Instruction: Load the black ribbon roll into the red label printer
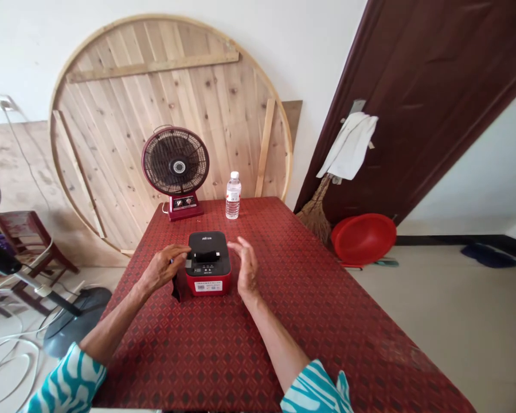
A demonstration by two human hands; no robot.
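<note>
A small red box-shaped appliance with a black lid (208,264) stands on the red patterned tablecloth (249,344). My left hand (163,268) rests against its left side, fingers curled with the fingertips on the lid's edge and a small dark object under the hand. My right hand (246,265) hovers just right of the appliance, fingers stretched out and slightly bent, holding nothing and not touching it.
A red table fan (176,169) and a clear water bottle (233,195) stand at the table's far end. A round wooden tabletop (112,115) leans on the wall. A dark door, a broom and a red basin (363,237) are right; stools and cables left.
</note>
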